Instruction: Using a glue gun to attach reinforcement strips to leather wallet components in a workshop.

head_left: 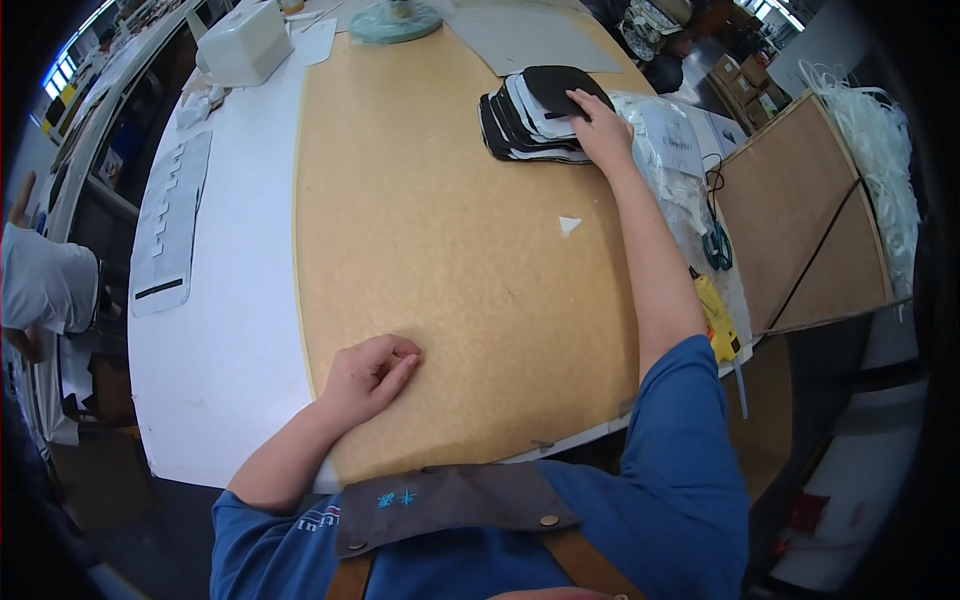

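At the far right of the tan work surface lies a stack of flat, rounded pieces [508,118], black and white in layers. My right hand [605,137] reaches out to it, with thumb and fingers at the edge of the topmost black piece [557,86]. The undersides of those fingers are hidden. Close to me, on the left part of the surface, rests my left hand [370,378]. Its fingers are curled in toward the thumb and nothing shows in them. A small white scrap [569,226] lies between the hands, nearer the stack.
Clear plastic wrapping [668,160], dark-handled scissors [716,246] and a yellow tool [716,318] line the right edge. A grey slotted strip [172,225] and white container [245,45] stand left. A grey sheet [530,38] lies at the back; a cardboard panel [810,225] leans right.
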A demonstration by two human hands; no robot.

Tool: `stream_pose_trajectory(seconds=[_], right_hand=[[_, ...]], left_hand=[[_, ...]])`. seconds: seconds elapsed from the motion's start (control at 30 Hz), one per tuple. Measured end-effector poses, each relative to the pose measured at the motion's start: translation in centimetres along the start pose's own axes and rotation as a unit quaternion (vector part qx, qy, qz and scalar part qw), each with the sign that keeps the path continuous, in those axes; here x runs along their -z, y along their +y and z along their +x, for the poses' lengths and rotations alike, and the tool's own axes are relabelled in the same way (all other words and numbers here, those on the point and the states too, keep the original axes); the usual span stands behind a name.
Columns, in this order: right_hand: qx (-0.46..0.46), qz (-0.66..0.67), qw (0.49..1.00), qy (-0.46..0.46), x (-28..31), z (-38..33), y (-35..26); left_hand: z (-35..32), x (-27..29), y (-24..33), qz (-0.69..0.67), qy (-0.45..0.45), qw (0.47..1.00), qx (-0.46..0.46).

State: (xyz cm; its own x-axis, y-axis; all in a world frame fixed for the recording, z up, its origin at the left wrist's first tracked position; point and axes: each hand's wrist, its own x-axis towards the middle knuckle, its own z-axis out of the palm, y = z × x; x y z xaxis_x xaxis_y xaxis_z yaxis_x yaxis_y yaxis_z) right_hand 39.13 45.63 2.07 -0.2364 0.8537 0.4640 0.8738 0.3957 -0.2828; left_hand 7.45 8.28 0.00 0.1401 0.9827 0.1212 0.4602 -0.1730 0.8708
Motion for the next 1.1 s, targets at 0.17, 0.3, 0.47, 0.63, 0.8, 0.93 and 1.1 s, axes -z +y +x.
stream_pose_trajectory(seconds=[0.17, 0.3, 0.47, 0.63, 0.8, 0.93, 1.1], right_hand=[[-0.091, 0.074, 0.968, 0.220, 4.5, 1.1, 1.4], [0.054, 0.078, 0.962, 0.257, 12.9, -0.6, -4.8], [0.047, 0.230, 0.966, -0.106, 19.4, -7.7, -11.6], [0.225, 0.247, 0.839, -0.429, 15.0, -11.1, -16.6], [0.137, 0.126, 0.952, -0.244, 7.8, -7.9, -14.0], [0.206, -0.134, 0.967, 0.060, 3.6, -3.7, -5.7], [0.195, -0.120, 0.973, -0.005, 2.8, -2.5, -3.1]], left_hand=[[0.2, 0.4, 0.7, -0.005, -0.005, 1.000, -0.001], [-0.2, 0.6, -0.3, -0.057, 0.020, 0.998, 0.026], [0.6, 1.8, 0.5, -0.251, 0.039, 0.961, 0.112], [0.3, 1.6, 0.7, -0.405, -0.063, 0.893, 0.187], [-0.3, 0.5, 0.8, -0.191, -0.057, 0.970, 0.138], [0.2, 0.0, 2.0, -0.089, -0.033, 0.986, 0.137], [0.1, 0.4, 2.1, -0.057, 0.037, 0.985, 0.159]])
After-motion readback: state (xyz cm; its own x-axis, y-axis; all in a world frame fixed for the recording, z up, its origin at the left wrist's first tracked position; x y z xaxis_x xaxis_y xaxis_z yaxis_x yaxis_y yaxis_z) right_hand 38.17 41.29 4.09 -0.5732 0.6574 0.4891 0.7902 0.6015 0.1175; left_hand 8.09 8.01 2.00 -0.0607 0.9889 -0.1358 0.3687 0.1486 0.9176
